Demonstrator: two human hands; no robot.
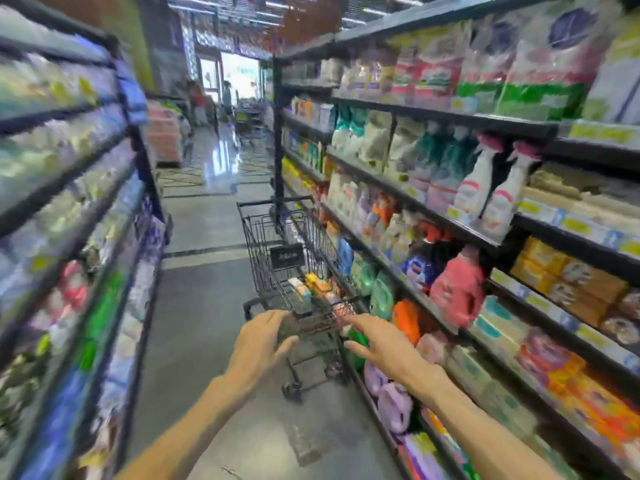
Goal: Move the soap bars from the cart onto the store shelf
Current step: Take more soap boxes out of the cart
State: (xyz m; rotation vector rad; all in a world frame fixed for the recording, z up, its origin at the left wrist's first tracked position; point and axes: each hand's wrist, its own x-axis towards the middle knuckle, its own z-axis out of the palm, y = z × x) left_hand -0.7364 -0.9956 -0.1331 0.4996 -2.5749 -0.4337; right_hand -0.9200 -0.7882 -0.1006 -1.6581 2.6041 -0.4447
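The soap bars [313,287], small boxes in yellow, orange, white and pink, lie in the near end of the cart [273,244], a black wire trolley standing in the aisle just beside the right shelf [433,216]. Both hands reach toward the cart's near rim. The left hand [263,341] is open with fingers spread, at the rim's left corner and holding nothing. The right hand [377,341] is open too, fingers stretched toward the rim's right corner, empty. The right shelf carries bottles, pouches and boxes. The left shelf [69,202] is blurred.
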